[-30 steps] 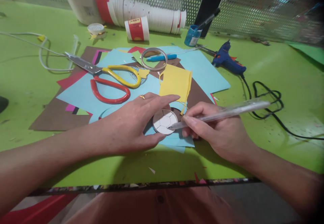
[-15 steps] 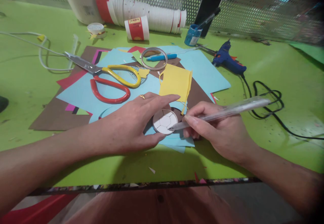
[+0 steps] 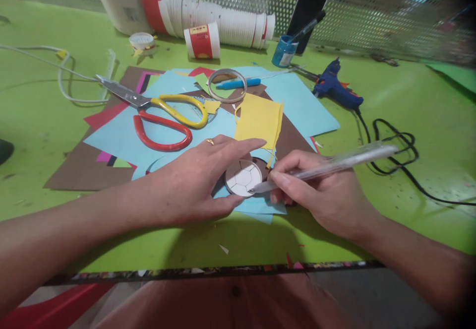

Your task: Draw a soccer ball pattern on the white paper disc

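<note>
A small white paper disc (image 3: 243, 176) with drawn football-style lines lies on blue and brown paper near the table's front edge. My left hand (image 3: 193, 180) rests around its left side, fingers stretched flat, thumb below the disc and index finger above it, a ring on one finger. My right hand (image 3: 320, 195) pinches a clear pen (image 3: 334, 163) whose tip touches the disc's lower right edge.
Large scissors (image 3: 163, 115) with yellow and red handles lie on a pile of coloured paper sheets (image 3: 297, 105). A yellow scrap (image 3: 258, 120), a tape ring (image 3: 226, 85), a blue pen (image 3: 238, 83), a blue glue gun (image 3: 334, 91) with black cord, a paint pot (image 3: 283, 52) and stacked paper cups (image 3: 223, 21) lie behind.
The pen tip has crept slightly along the disc's lower right edge; both hands otherwise hold their places.
</note>
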A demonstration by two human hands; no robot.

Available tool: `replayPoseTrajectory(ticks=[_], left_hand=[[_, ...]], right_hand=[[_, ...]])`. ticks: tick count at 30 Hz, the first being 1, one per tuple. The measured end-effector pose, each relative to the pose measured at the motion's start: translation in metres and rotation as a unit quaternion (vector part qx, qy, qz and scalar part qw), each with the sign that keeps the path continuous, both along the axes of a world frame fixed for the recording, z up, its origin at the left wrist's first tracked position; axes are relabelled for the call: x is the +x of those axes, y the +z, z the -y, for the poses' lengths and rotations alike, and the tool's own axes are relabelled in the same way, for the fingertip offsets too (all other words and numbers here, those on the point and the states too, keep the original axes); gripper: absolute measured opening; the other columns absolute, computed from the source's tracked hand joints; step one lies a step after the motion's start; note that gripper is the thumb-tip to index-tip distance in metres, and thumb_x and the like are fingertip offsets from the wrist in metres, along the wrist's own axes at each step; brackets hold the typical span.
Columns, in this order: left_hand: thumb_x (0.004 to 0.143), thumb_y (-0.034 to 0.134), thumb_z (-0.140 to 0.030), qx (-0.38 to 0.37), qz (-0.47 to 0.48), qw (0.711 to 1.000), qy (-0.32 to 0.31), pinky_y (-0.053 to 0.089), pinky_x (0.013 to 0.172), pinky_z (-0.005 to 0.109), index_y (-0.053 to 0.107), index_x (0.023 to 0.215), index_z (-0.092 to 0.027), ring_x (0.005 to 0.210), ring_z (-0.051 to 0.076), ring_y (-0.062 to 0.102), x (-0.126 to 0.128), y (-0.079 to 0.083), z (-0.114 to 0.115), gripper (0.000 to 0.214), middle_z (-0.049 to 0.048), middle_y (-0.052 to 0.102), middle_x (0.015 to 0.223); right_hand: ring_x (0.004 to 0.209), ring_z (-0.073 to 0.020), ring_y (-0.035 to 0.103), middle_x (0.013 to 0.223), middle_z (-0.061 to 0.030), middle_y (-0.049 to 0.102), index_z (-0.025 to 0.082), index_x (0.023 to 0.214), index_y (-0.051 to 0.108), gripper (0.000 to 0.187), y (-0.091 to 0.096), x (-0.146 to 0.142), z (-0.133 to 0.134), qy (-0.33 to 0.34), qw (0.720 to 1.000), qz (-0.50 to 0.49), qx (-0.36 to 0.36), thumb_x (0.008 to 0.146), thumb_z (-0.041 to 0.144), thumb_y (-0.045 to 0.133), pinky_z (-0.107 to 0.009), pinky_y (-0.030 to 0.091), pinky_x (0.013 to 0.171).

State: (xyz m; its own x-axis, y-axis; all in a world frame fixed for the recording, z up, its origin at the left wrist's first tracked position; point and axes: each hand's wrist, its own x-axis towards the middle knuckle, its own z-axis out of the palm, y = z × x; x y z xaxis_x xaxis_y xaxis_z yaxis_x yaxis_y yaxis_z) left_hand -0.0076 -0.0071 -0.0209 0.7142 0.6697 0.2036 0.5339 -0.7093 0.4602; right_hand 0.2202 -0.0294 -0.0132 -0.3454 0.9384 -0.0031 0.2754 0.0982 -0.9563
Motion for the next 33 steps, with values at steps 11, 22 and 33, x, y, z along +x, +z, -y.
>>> replayPoseTrajectory(ticks=[11, 22, 33], left_hand=[[0.087, 0.063, -0.022, 0.005, 0.002, 1.000, -0.007, 0.046, 0.096, 0.032, 0.035, 0.147, -0.017, 0.118, 0.021, 0.057, 0.0019, 0.0007, -0.0008, 0.067, 0.0088, 0.062, 0.130], [0.086, 0.063, -0.019, 0.025, 0.000, 1.000, -0.014, 0.044, 0.097, 0.032, 0.036, 0.147, -0.015, 0.116, 0.021, 0.057, 0.0021, 0.0012, 0.0011, 0.067, 0.0087, 0.061, 0.133], [0.085, 0.063, -0.019, 0.043, 0.002, 0.999, -0.029, 0.047, 0.098, 0.036, 0.032, 0.147, -0.020, 0.118, 0.024, 0.057, 0.0004, -0.0040, 0.0005, 0.069, 0.0097, 0.061, 0.133]], right_hand=[[0.050, -0.0077, 0.056, 0.058, 0.0036, 0.065, 0.019, 0.072, 0.062, 0.016, 0.0026, -0.0019, -0.0010, -0.005, 1.000, 0.005, 0.015, 0.088, 0.015, 0.061, -0.018, 0.046, 0.048], [0.051, -0.0074, 0.055, 0.059, 0.0041, 0.065, 0.019, 0.074, 0.062, 0.015, 0.0028, -0.0005, 0.0008, -0.002, 1.000, 0.018, 0.019, 0.088, 0.014, 0.061, -0.018, 0.046, 0.048], [0.053, -0.0081, 0.060, 0.060, 0.0042, 0.066, 0.020, 0.075, 0.063, 0.012, 0.0018, 0.0001, 0.0005, 0.001, 1.000, 0.019, -0.003, 0.087, 0.016, 0.063, -0.017, 0.049, 0.049]])
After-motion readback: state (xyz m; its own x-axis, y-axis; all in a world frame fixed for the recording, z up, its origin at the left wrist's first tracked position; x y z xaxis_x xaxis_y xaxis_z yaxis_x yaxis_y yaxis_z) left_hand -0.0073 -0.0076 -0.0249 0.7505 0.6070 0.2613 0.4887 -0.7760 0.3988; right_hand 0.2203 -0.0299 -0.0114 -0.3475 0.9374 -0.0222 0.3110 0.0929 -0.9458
